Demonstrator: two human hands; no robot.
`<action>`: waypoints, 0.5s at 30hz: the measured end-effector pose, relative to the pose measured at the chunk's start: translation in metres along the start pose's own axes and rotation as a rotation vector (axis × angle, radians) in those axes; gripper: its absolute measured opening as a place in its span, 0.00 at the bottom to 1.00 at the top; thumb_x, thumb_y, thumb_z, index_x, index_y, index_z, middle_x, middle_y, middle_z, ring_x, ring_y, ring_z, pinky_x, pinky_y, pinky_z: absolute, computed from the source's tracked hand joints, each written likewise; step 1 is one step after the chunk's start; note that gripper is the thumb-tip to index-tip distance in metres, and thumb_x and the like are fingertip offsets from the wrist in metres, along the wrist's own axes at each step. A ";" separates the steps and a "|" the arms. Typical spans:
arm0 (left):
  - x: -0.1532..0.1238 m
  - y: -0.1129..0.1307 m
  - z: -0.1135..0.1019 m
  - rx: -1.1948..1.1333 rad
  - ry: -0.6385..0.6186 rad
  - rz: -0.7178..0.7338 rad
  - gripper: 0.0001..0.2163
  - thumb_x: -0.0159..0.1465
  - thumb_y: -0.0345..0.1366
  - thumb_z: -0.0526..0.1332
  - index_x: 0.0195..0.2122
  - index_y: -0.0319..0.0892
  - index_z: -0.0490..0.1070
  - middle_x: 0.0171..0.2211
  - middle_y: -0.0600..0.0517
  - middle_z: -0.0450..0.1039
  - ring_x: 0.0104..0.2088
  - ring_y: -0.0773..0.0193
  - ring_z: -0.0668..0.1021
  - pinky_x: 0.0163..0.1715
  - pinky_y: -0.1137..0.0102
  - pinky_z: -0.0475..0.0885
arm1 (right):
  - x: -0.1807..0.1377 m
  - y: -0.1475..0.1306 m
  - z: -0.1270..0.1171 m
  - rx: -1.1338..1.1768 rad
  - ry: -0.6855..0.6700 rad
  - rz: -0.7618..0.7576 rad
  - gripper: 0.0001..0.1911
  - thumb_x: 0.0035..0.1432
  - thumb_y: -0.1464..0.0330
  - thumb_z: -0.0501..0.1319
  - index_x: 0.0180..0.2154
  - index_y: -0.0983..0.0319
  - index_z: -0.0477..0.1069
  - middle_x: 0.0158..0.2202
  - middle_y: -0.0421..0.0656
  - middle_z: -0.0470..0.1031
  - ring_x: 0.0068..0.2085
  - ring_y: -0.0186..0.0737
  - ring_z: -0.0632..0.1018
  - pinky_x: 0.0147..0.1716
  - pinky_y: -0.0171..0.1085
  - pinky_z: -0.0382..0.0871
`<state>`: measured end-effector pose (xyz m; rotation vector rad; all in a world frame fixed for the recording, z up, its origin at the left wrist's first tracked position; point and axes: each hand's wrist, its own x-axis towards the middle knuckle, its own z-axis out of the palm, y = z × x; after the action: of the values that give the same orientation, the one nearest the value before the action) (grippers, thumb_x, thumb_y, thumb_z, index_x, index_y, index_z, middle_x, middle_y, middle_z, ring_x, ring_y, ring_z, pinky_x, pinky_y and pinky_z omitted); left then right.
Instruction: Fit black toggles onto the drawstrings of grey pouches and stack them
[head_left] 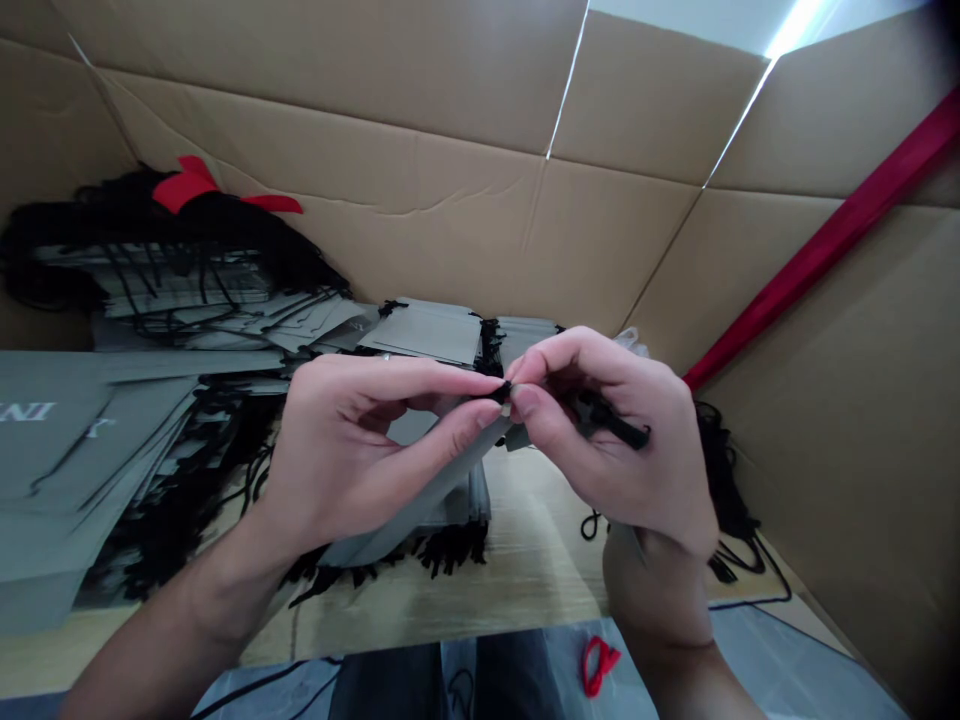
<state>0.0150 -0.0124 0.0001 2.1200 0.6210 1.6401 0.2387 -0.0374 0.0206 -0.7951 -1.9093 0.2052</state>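
Observation:
My left hand (352, 440) is closed in a pinch on a short black cord (503, 391) at the edge of a grey paper bag (442, 480). The bag hangs tilted below my fingers, partly behind the left hand. Fingertips of my right hand (622, 440) meet the left ones and pinch at the same cord; its exact end is hidden between them. A dark slender object (619, 425) with a small hooked tip is tucked in the right palm; I cannot make out its kind.
Stacks of grey bags (67, 450) with black cords lie on the left and behind (427, 330). A black cord heap (112, 225) tops the rear pile beside a red piece (187, 185). Cardboard walls (450, 200) enclose the wooden table (540, 570). More cords (724, 480) lie right.

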 end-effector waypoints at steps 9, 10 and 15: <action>0.004 0.001 -0.006 -0.071 -0.095 0.002 0.10 0.67 0.29 0.77 0.47 0.49 0.90 0.39 0.54 0.91 0.33 0.63 0.89 0.32 0.74 0.86 | 0.001 -0.001 0.000 -0.006 -0.012 -0.006 0.07 0.71 0.74 0.69 0.41 0.57 0.77 0.33 0.37 0.80 0.30 0.33 0.78 0.31 0.35 0.78; 0.005 0.001 -0.007 -0.081 -0.097 -0.008 0.09 0.68 0.29 0.76 0.47 0.49 0.90 0.39 0.54 0.91 0.33 0.64 0.89 0.33 0.75 0.86 | 0.001 -0.001 -0.001 0.010 -0.004 -0.005 0.06 0.72 0.74 0.69 0.42 0.57 0.77 0.34 0.37 0.80 0.31 0.33 0.78 0.31 0.35 0.78; 0.008 0.000 -0.007 -0.177 -0.099 -0.064 0.10 0.68 0.30 0.77 0.48 0.46 0.85 0.36 0.55 0.89 0.32 0.68 0.87 0.34 0.78 0.85 | -0.001 0.001 -0.005 0.091 -0.014 -0.024 0.16 0.69 0.75 0.71 0.55 0.56 0.78 0.45 0.41 0.83 0.42 0.38 0.83 0.37 0.37 0.80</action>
<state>0.0103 -0.0079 0.0082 2.0183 0.4880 1.4886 0.2435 -0.0384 0.0217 -0.7105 -1.9075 0.2815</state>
